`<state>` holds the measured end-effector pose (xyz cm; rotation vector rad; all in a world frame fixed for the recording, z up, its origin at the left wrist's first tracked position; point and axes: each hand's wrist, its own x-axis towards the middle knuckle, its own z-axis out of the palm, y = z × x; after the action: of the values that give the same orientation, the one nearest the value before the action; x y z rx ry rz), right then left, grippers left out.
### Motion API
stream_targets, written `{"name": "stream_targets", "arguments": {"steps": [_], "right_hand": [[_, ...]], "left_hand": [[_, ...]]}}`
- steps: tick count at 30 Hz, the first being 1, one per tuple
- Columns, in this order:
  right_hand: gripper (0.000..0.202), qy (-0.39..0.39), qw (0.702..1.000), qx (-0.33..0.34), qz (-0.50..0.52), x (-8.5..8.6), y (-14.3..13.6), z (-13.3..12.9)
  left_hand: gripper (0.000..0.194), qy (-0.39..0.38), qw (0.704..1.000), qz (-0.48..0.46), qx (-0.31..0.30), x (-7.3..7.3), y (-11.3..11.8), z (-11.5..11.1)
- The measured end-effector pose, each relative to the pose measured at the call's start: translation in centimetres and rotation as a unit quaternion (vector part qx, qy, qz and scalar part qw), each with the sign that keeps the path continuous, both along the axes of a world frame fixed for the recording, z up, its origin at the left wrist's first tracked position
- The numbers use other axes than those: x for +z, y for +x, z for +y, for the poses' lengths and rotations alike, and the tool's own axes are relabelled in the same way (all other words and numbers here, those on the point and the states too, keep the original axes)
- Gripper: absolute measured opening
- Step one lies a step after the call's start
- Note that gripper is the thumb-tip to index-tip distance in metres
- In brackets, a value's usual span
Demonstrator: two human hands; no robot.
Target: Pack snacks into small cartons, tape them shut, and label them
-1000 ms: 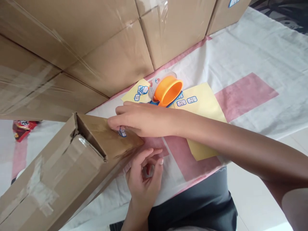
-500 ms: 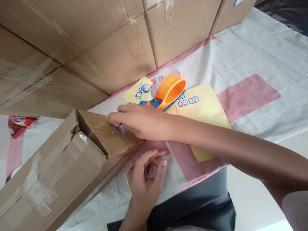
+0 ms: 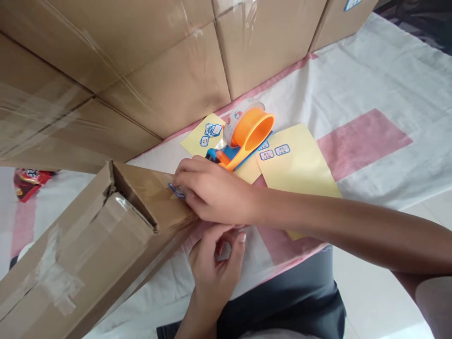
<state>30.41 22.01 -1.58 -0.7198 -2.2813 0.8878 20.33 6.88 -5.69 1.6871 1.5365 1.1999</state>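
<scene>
A person works at a surface spread with a white-and-pink cloth (image 3: 367, 89), the right hand (image 3: 215, 190) laid against a brown cardboard box (image 3: 92, 254) to the person's left. The right fingertips rest on a blue-bordered label (image 3: 175, 190) near the edge of the box's end panel, partly covering it; from where I stand, I cannot tell whether they pinch its rim or simply press it flat. Just below, the left hand (image 3: 217, 263) is curled beside the box, thumb and forefinger bent toward each other with a gap between — whether the two hands touch where they overlap is hard to see.

The box runs toward the lower left, strips of clear tape (image 3: 58, 278) crossing its near side and a dark slit showing along its flap. Beyond the right hand stands an orange-and-blue tape dispenser (image 3: 252, 129) fitted with a clear roll. A small yellow sheet (image 3: 192, 141) with several labels lies on one side of it, a larger yellow sheet (image 3: 303, 165) with more labels on the other, partly under the right forearm. Large taped cartons (image 3: 169, 89) line the back, and a red packet (image 3: 30, 182) lies at far left.
</scene>
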Motion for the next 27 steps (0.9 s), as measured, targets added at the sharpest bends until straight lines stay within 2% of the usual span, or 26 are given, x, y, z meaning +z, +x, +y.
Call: {"name": "stream_targets", "arguments": {"steps": [4,8,10,11,13,15,17,18,19,21,22,23,25,27], "right_hand": [[0.044,0.008,0.999,0.021,0.034,-0.6,0.0,-1.0],[0.063,0.042,0.996,0.085,0.002,-1.2,0.3,-1.3],[0.07,0.063,0.992,0.107,-0.011,-1.8,0.1,-1.1],[0.068,0.07,0.991,0.113,-0.012,-2.1,0.0,-1.1],[0.05,0.066,0.991,0.112,-0.001,-2.8,-0.5,-1.1],[0.027,0.04,0.993,0.11,0.019,-3.2,-0.8,-1.3],[0.02,-0.001,0.993,0.103,0.05,-3.0,-0.9,-1.6],[0.031,-0.026,0.992,0.102,0.067,-2.7,-1.0,-1.6],[0.055,-0.056,0.99,0.104,0.079,-2.3,-1.1,-1.4],[0.116,-0.118,0.981,0.133,0.075,-1.1,-1.7,-0.8],[0.139,-0.142,0.975,0.161,0.058,-0.4,-2.3,-0.3],[0.151,-0.16,0.967,0.192,0.039,0.1,-3.0,0.1],[0.16,-0.169,0.956,0.24,0.011,0.9,-4.8,0.8],[0.163,-0.155,0.958,0.241,0.006,1.2,-6.6,0.6]], "left_hand": [[0.023,0.063,0.996,0.05,-0.035,0.5,-0.3,0.2],[0.02,0.178,0.972,0.12,-0.094,0.8,-0.4,0.9],[0.017,0.194,0.965,0.125,-0.125,0.9,-0.2,1.2],[0.016,0.191,0.964,0.12,-0.14,0.9,-0.1,1.3],[0.016,0.184,0.963,0.111,-0.161,1.0,0.2,1.4],[0.015,0.19,0.962,0.107,-0.166,1.0,0.4,1.4],[0.013,0.203,0.959,0.104,-0.169,1.0,0.5,1.2],[0.013,0.207,0.958,0.101,-0.17,1.0,0.6,1.2],[0.012,0.209,0.958,0.1,-0.171,0.9,0.6,1.1],[0.012,0.208,0.957,0.101,-0.173,0.8,0.7,0.9],[0.012,0.209,0.956,0.104,-0.175,0.7,0.7,0.8],[0.013,0.212,0.955,0.107,-0.177,0.7,0.7,0.7],[0.013,0.224,0.95,0.116,-0.183,0.5,0.7,0.6],[0.014,0.241,0.945,0.123,-0.185,0.3,0.7,0.5]]}}
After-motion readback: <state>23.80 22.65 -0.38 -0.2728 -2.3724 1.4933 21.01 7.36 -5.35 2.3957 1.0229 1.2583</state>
